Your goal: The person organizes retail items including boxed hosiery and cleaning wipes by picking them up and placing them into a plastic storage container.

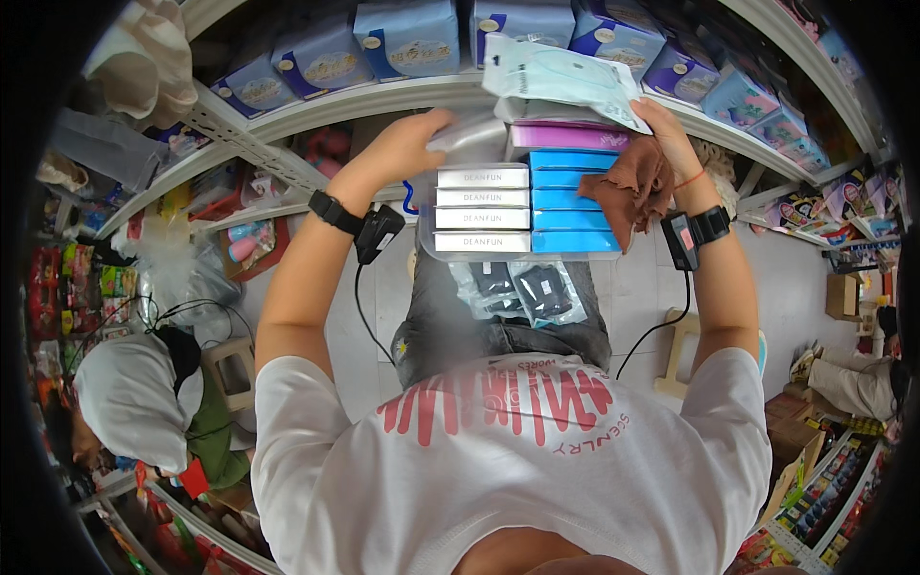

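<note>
A clear plastic bin sits before me, holding white boxes and blue boxes in two stacks, with a purple box behind them. At the bin's far left corner, my left hand has its fingers on a blurred clear plastic item. My right hand grips the edge of a pale green plastic packet and has a brown cloth bunched against its palm. Packets with dark contents lie on my lap.
Shelves with blue and purple packs curve across the front. A person in a white top is at the left, near a beige stool. Another beige stool stands at my right. Another person's legs show at the far right.
</note>
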Motion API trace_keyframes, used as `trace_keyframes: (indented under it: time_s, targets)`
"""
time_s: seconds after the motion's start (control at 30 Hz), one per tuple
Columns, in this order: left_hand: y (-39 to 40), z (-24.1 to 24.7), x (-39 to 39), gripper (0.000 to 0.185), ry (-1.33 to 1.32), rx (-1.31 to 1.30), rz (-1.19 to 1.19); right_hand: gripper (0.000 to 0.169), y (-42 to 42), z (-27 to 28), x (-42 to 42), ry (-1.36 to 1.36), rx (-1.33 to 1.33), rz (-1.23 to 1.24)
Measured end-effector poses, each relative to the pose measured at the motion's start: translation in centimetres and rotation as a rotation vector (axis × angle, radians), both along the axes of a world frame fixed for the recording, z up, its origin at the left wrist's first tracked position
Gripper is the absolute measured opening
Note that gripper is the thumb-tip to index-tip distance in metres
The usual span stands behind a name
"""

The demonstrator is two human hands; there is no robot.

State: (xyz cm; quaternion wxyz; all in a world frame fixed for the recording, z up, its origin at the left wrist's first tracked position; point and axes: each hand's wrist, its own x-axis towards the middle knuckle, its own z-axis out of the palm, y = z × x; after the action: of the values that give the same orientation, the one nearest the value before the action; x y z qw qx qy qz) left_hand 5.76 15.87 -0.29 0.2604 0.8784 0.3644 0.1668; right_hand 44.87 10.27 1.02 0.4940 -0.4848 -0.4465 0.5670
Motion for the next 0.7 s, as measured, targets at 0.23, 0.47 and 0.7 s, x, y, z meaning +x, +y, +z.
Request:
trace_keyframes:
  time_s: [0.23,0.47,0.7]
  targets:
    - [-1.6,-1.6,-1.0,0.036,-0.249,-0.138,-0.043,0.041,-1.9,1.3,-0.6,0.406,-0.362,-0.126]
    - [-1.7,0.0,-0.6,0.038,-0.243,0.085,0.111,0.033,-1.1,-4.8,4.3,-0.011,0.116,-0.235]
    - [-2.7,2.1,-0.5,0.031,-0.394,0.431,0.25,0.032,-3.2,-3.0,4.5,0.192,0.05,-0.358]
